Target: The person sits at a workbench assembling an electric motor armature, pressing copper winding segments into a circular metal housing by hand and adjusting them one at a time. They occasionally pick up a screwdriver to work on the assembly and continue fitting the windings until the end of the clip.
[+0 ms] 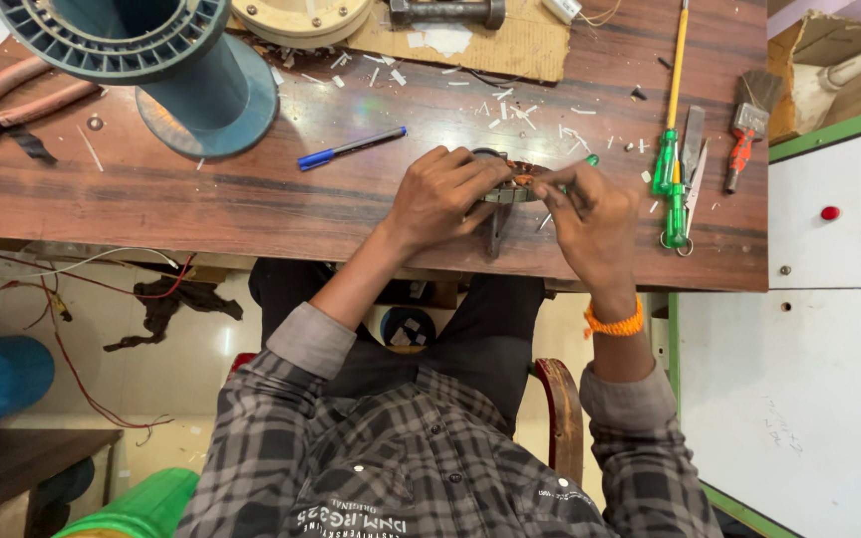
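Note:
My left hand [440,194] is closed over a round metal motor part with copper windings [522,179] lying near the front edge of the wooden table [251,199]. My right hand [590,214] pinches a thin green-handled tool [580,169] against the windings from the right. Both hands hide most of the part. An orange band is on my right wrist.
A large teal plastic spool [171,60] stands at the back left, with a blue pen [351,147] beside it. A green screwdriver [672,139], a chisel [692,159] and a brush [749,120] lie at the right. Pliers [12,100] rest at far left. White scraps litter the tabletop. A white machine cabinet [829,219] stands right.

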Demonstrator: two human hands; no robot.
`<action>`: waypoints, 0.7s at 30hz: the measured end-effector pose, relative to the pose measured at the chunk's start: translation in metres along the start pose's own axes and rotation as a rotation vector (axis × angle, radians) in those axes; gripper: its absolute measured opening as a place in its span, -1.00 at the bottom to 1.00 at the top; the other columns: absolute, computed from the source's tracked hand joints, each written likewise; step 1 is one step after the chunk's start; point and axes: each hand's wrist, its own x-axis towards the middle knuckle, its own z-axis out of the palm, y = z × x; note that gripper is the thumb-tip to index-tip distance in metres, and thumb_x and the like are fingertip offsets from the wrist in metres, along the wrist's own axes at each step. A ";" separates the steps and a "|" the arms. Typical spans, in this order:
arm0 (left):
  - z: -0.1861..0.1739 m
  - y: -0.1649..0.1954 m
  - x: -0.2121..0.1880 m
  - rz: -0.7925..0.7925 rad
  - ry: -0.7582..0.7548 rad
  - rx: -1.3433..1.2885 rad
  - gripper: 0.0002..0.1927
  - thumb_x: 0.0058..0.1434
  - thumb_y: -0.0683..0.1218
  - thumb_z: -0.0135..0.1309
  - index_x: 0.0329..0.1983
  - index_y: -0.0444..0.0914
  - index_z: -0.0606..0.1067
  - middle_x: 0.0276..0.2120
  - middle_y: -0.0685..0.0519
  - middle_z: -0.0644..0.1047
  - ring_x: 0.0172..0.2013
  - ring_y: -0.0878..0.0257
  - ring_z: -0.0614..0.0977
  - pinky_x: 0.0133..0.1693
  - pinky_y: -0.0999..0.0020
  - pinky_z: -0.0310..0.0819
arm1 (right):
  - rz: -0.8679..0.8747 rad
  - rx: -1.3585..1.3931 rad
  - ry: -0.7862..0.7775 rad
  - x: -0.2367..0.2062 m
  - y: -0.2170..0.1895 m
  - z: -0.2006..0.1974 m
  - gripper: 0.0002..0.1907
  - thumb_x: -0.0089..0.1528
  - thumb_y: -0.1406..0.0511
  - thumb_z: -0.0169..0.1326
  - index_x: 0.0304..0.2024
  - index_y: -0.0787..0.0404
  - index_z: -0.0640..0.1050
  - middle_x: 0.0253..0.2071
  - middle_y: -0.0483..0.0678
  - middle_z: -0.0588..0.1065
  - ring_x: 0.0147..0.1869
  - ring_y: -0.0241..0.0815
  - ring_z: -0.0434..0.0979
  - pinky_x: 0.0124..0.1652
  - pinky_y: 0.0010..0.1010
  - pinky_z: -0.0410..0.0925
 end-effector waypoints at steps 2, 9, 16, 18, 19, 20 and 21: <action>0.000 0.001 0.001 -0.005 0.014 0.003 -0.47 0.03 -0.10 0.38 0.10 -0.21 0.56 -0.02 0.07 0.64 -0.14 0.16 0.61 -0.14 0.26 0.47 | 0.003 0.056 -0.017 -0.007 -0.003 -0.005 -0.93 0.30 0.42 0.27 -0.22 0.31 0.62 -0.57 -0.12 0.38 -0.53 -0.41 0.18 -0.51 -0.44 0.07; 0.003 0.001 -0.003 -0.019 0.020 -0.019 -0.50 0.02 -0.11 0.37 0.07 -0.21 0.55 -0.06 0.08 0.64 -0.17 0.17 0.59 -0.14 0.23 0.45 | 0.035 -0.023 -0.003 -0.009 -0.003 -0.010 -0.93 0.27 0.42 0.29 -0.24 0.29 0.63 -0.60 -0.11 0.35 -0.56 -0.39 0.17 -0.52 -0.41 0.05; 0.004 0.000 -0.002 -0.030 0.024 -0.011 -0.50 0.04 -0.09 0.39 0.07 -0.18 0.55 -0.08 0.09 0.64 -0.18 0.17 0.58 -0.14 0.24 0.45 | -0.006 -0.065 -0.036 0.008 0.006 -0.006 -0.93 0.29 0.41 0.28 -0.24 0.29 0.62 -0.61 -0.08 0.34 -0.57 -0.34 0.19 -0.51 -0.39 0.08; 0.005 0.000 -0.002 -0.041 0.036 -0.031 -0.50 0.03 -0.09 0.38 0.07 -0.18 0.55 -0.06 0.09 0.64 -0.18 0.18 0.58 -0.13 0.25 0.46 | -0.017 -0.065 -0.057 0.000 0.007 -0.007 -0.92 0.29 0.41 0.28 -0.26 0.28 0.61 -0.62 -0.08 0.36 -0.57 -0.33 0.20 -0.51 -0.39 0.08; 0.005 0.000 -0.003 -0.042 0.040 -0.028 -0.49 0.03 -0.09 0.39 0.07 -0.18 0.55 -0.08 0.09 0.64 -0.18 0.17 0.58 -0.14 0.24 0.46 | -0.031 -0.038 -0.059 -0.002 0.008 -0.006 -0.92 0.29 0.41 0.28 -0.25 0.29 0.60 -0.59 -0.07 0.37 -0.55 -0.33 0.22 -0.50 -0.40 0.10; 0.004 0.000 -0.004 -0.044 0.041 -0.028 -0.49 0.02 -0.10 0.39 0.07 -0.19 0.56 -0.09 0.09 0.63 -0.18 0.16 0.58 -0.15 0.23 0.45 | -0.041 -0.012 -0.062 -0.005 0.009 -0.004 -0.91 0.29 0.41 0.27 -0.23 0.30 0.59 -0.56 -0.06 0.39 -0.54 -0.33 0.24 -0.49 -0.41 0.13; 0.005 0.001 -0.004 -0.044 0.040 -0.030 -0.49 0.01 -0.10 0.40 0.07 -0.19 0.56 -0.11 0.09 0.63 -0.18 0.15 0.58 -0.16 0.21 0.45 | -0.048 0.014 -0.063 -0.009 0.010 -0.004 -0.90 0.30 0.41 0.27 -0.22 0.30 0.58 -0.54 -0.06 0.40 -0.53 -0.34 0.26 -0.49 -0.42 0.15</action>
